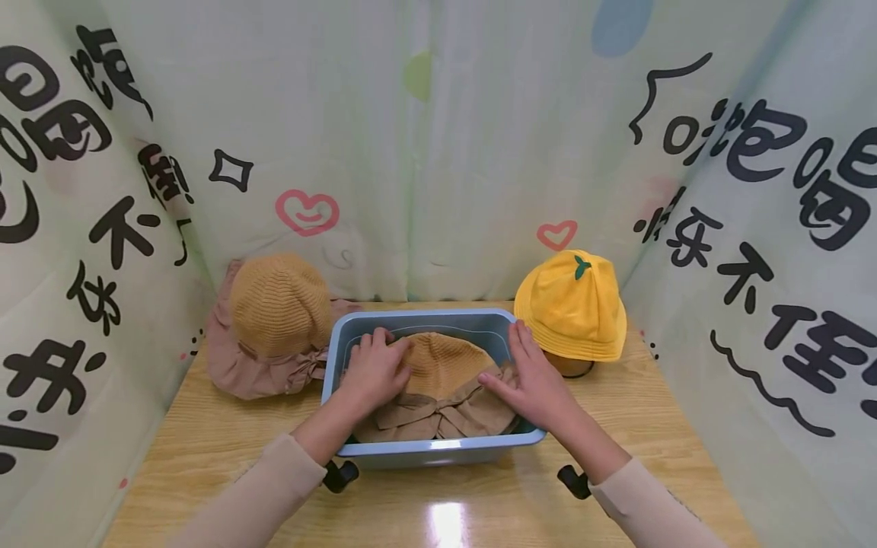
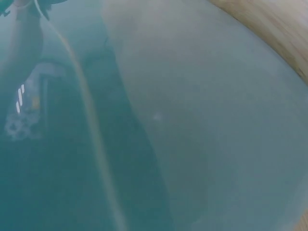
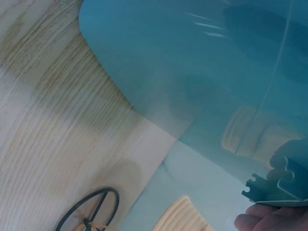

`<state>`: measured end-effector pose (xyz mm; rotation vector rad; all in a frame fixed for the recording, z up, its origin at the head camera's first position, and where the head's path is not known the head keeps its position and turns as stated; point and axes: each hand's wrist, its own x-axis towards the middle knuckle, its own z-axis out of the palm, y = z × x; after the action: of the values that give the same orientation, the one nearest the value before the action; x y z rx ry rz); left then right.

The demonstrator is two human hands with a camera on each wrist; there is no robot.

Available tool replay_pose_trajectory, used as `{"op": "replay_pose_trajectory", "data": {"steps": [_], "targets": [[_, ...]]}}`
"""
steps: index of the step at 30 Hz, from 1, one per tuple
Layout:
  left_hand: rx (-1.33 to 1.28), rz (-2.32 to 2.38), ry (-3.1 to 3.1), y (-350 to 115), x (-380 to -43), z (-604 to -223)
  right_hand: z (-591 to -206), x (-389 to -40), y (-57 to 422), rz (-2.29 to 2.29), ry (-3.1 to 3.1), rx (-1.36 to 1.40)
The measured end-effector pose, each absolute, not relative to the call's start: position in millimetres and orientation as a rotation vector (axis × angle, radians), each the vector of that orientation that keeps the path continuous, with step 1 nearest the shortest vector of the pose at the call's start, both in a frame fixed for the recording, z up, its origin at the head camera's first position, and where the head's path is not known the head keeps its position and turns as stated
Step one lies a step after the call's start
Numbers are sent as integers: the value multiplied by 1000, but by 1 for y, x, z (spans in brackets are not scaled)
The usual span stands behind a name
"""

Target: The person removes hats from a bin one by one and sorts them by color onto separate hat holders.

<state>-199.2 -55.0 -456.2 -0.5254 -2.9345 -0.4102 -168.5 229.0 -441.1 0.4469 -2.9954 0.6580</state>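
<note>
A tan ribbed sun hat with a brown fabric brim and bow (image 1: 438,411) lies inside a blue plastic bin (image 1: 438,444) on the table. My left hand (image 1: 375,369) reaches over the bin's left side and rests on the hat's left part, its fingers loosely bent. On the opposite side, my right hand (image 1: 534,377) lies over the bin's right rim with straight fingers, the thumb spread onto the brim. The bin's glossy wall (image 2: 216,120) fills the left wrist view, where no hand shows. Right-hand fingertips (image 3: 269,219) appear at the lower right of the right wrist view.
A similar tan hat with a pinkish-brown brim (image 1: 281,304) sits behind the bin at left. A yellow bucket hat with a green sprout (image 1: 572,304) stands at right. The wooden table (image 1: 226,464) is enclosed by printed curtains (image 1: 445,152) at the back and sides.
</note>
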Motion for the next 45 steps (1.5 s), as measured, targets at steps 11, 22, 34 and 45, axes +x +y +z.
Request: {"op": "replay_pose_trajectory", "data": {"steps": [11,22,34,45], "targets": [[-578,-485,-2821,-53,-202,-456,-441,-167,229,664,-3008,420],[-607,-659,-2674,-58,-200,-452,-442,-168,227,611,-3011,423],[-632,-755,-2631,-67,-191,-405,-438,-166,228,531,-3016,413],[-674,-769,-2474,-82,-179,-358,-440,-165,230,565,-2956,443]]}}
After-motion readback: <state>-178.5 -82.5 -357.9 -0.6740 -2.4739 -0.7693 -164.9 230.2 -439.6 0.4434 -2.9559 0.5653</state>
